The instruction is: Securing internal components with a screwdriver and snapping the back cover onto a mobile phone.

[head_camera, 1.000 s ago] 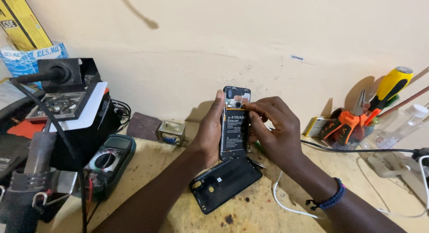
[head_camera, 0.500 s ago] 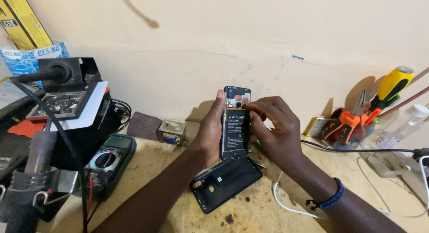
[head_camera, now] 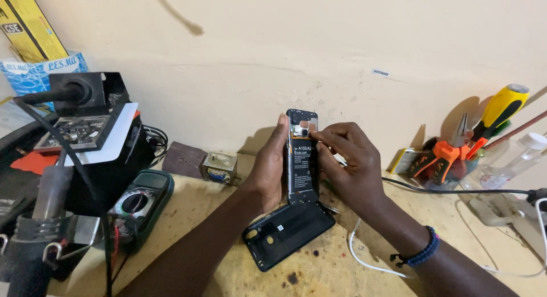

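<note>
Hands | left hand (head_camera: pixel 268 166) grips opened phone (head_camera: pixel 301 160) upright | right hand (head_camera: pixel 350 160) pinches its top

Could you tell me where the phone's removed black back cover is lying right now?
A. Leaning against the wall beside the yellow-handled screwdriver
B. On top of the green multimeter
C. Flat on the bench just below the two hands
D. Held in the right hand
C: the black back cover lies flat on the bench just below the left hand and right hand, which hold the opened phone upright.
</note>
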